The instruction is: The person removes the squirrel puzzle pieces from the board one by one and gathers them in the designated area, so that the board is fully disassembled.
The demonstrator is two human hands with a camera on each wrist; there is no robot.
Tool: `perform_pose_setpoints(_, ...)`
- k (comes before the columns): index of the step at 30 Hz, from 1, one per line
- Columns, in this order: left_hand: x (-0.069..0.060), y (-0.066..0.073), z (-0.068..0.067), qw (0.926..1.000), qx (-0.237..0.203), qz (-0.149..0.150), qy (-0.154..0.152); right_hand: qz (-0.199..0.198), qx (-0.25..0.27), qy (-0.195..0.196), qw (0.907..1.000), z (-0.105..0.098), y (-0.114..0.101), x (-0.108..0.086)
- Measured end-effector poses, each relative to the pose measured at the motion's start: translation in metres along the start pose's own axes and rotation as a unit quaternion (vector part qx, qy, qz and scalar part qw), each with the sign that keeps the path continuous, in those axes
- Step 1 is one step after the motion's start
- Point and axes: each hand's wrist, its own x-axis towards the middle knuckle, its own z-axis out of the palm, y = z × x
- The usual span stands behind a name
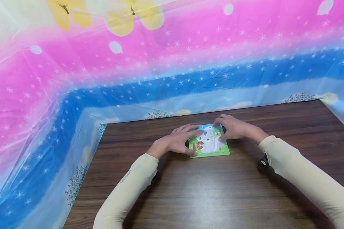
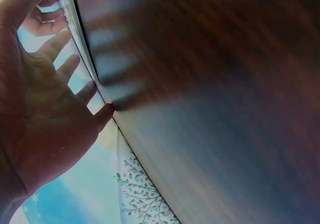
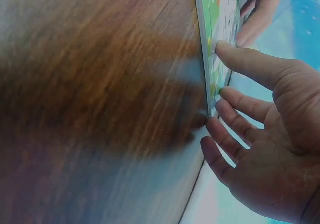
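A small square picture board with a white cartoon animal on green and blue lies flat on the table. My left hand spreads over its left side, thumb by the lower left corner and fingers towards the upper part. My right hand is at the upper right edge. In the right wrist view, the right thumb touches the printed face, and the other fingers extend by the board's edge. Palm and spread fingers of the left hand show in the left wrist view; exact finger contact there cannot be told.
The dark wood table reaches back to a pink and blue patterned cloth hanging behind it and along the left side. Pale sleeves cover both forearms, and a dark strap shows under the right wrist.
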Motion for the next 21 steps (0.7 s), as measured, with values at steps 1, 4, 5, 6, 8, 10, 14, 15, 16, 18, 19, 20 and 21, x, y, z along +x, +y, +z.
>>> perform_pose_setpoints(1,0.001,0.0,0.001,1.0,0.003,-0.002,-0.002,-0.001,0.003,0.005,1.0,0.0,0.001,0.0)
perform_pose_setpoints(4,0.002,0.0,0.002,0.9999,0.01,-0.007,-0.005,-0.004,0.012,0.02,0.9997,0.003,0.004,0.002)
perform_pose_setpoints(5,0.003,0.0,0.003,0.9999,0.011,-0.008,-0.005,-0.003,0.015,0.024,0.9996,0.004,0.005,0.003)
perform_pose_setpoints(6,0.003,0.0,0.003,0.9999,0.011,-0.009,-0.005,-0.003,0.018,0.028,0.9994,0.004,0.006,0.005)
perform_pose_setpoints(8,0.002,0.0,0.005,0.9998,0.013,-0.011,-0.005,-0.004,0.021,0.033,0.9992,0.006,0.008,0.008)
perform_pose_setpoints(10,0.002,0.0,0.005,0.9998,0.013,-0.011,-0.004,-0.005,0.025,0.035,0.9991,0.007,0.01,0.01)
perform_pose_setpoints(14,0.0,0.002,0.003,0.9999,0.008,-0.01,-0.006,-0.009,0.036,0.039,0.9986,0.007,0.011,0.013)
perform_pose_setpoints(15,0.0,0.003,0.003,0.9999,0.006,-0.009,-0.007,-0.009,0.039,0.04,0.9984,0.006,0.011,0.013)
perform_pose_setpoints(16,0.0,0.003,0.003,0.9999,0.004,-0.009,-0.007,-0.008,0.042,0.042,0.9982,0.006,0.01,0.014)
perform_pose_setpoints(18,0.0,0.003,0.003,0.9999,0.004,-0.009,-0.009,-0.008,0.049,0.046,0.9977,0.006,0.01,0.013)
perform_pose_setpoints(19,-0.001,0.004,0.003,0.9999,0.004,-0.011,-0.01,-0.007,0.052,0.049,0.9974,0.007,0.01,0.013)
perform_pose_setpoints(20,-0.001,0.003,0.003,0.9999,0.006,-0.012,-0.011,-0.007,0.054,0.051,0.9972,0.007,0.01,0.014)
perform_pose_setpoints(21,-0.001,0.003,0.004,0.9998,0.007,-0.013,-0.012,-0.007,0.057,0.052,0.997,0.008,0.009,0.014)
